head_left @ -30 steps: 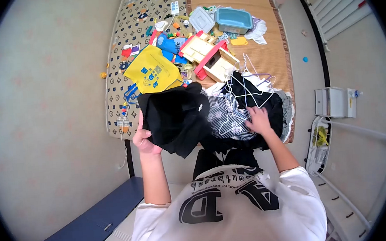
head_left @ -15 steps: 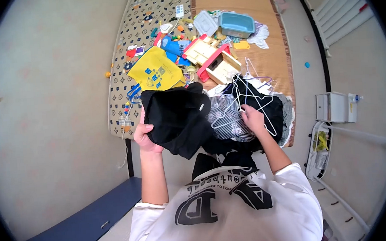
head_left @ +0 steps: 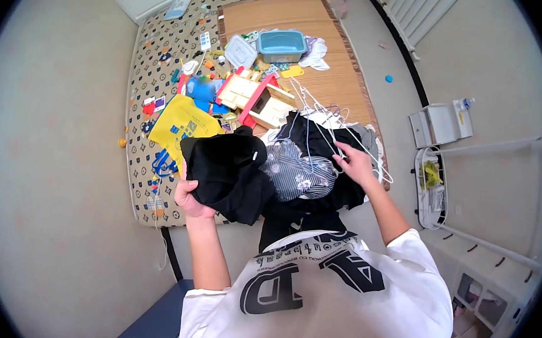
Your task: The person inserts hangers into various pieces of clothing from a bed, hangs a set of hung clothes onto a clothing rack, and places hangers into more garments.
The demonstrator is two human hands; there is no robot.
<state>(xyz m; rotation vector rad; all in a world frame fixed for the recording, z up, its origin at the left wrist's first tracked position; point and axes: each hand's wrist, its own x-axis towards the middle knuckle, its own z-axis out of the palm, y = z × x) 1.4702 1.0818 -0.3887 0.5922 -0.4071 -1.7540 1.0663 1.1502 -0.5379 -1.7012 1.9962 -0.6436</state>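
Note:
My left hand is closed on the edge of a black garment, which hangs in loose folds with its opening towards me. A small pale tag shows at its right side. My right hand pinches white clothes hangers above the clothes pile; how many it grips I cannot tell. Beneath them lie a grey striped garment with flowers and black clothing.
A yellow bag, a toy house and a blue bin lie beyond the clothes, among scattered toys. A bamboo mat covers part of the bed. At right stand a white box and a rail.
The hangers in my right hand have turned from flat, facing me, to nearly edge-on and sit further right over the pile. My left hand still holds the black garment. The view has shifted.

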